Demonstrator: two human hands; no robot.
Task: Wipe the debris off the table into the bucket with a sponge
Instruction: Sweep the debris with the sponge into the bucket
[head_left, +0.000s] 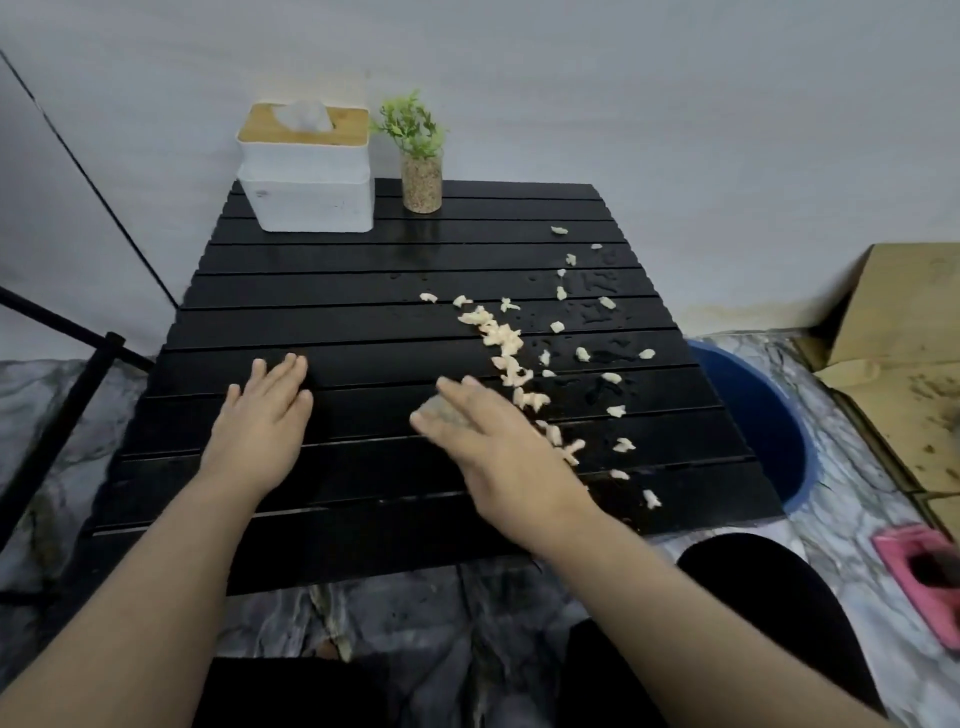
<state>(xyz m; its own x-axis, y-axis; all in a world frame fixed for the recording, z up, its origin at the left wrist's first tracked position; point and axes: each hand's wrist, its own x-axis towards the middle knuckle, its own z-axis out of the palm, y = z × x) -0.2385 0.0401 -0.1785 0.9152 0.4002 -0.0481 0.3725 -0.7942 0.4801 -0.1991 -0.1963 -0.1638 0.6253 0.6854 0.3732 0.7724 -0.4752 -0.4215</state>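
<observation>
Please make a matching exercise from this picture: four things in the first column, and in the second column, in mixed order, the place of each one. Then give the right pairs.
Things:
1. tissue box
2. bucket
3. sponge
4. left hand

Places:
A. on the floor, beside the table's right edge
B. under the right hand, next to the line of debris
C. at the far left corner of the table, beside the small plant
D. flat on the table, left of the sponge

Pairs: 1-C, 2-A, 3-B, 4-D
</observation>
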